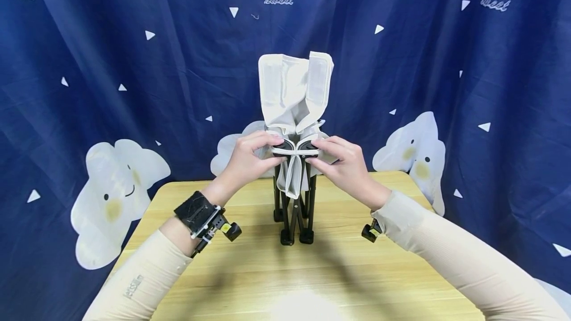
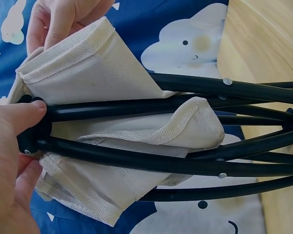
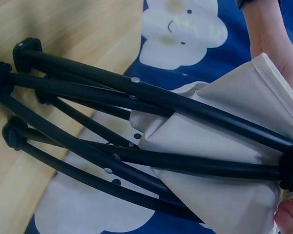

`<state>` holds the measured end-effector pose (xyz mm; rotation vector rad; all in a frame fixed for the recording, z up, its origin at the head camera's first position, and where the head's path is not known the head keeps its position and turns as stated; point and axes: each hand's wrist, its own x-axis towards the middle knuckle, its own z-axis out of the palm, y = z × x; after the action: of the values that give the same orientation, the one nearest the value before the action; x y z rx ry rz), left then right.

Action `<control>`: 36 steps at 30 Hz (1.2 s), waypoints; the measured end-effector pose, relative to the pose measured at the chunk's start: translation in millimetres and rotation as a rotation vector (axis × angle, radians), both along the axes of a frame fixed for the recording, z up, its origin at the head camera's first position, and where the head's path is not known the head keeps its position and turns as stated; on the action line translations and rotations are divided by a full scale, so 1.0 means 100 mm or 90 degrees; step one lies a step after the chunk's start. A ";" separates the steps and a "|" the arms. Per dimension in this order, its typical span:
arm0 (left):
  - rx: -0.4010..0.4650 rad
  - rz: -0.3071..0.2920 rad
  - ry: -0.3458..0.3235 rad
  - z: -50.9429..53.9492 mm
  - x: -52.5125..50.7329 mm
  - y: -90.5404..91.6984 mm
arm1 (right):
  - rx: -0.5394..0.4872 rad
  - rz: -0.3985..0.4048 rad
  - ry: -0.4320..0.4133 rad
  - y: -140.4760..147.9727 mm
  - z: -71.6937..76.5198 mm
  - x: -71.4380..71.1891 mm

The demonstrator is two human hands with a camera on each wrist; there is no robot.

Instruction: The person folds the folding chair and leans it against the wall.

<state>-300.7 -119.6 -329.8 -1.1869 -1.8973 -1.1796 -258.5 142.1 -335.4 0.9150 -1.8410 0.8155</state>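
A folding stool or chair with black tube legs and white fabric stands folded, upright on the table. In the head view the left hand pinches its left black top corner, and the right hand pinches the right one. The left wrist view shows the left hand with its thumb on a black joint, fabric hanging between the tubes. In the right wrist view, fingertips of the right hand hold a black corner joint beside the fabric.
The wooden table extends in front of and on both sides of the legs. Behind it hangs a dark blue curtain with white clouds and triangles. A wrist camera sits below the left forearm, another by the right wrist.
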 end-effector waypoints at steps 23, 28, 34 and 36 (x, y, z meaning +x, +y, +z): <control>-0.032 -0.012 0.001 0.04 0.00 -0.05 | 0.043 -0.001 -0.003 0.03 0.06 -0.01; -0.035 -0.012 0.000 0.04 -0.01 -0.06 | 0.050 -0.004 -0.004 0.04 0.07 -0.02; -0.032 -0.016 0.002 0.04 -0.01 -0.07 | 0.055 -0.005 -0.014 0.04 0.07 -0.03; -0.033 -0.017 0.003 0.04 -0.01 -0.07 | 0.054 -0.006 -0.014 0.05 0.07 -0.03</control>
<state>-301.7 -126.8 -325.8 -1.2445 -1.9252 -1.1460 -261.5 146.6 -328.6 0.9539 -1.9096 0.7491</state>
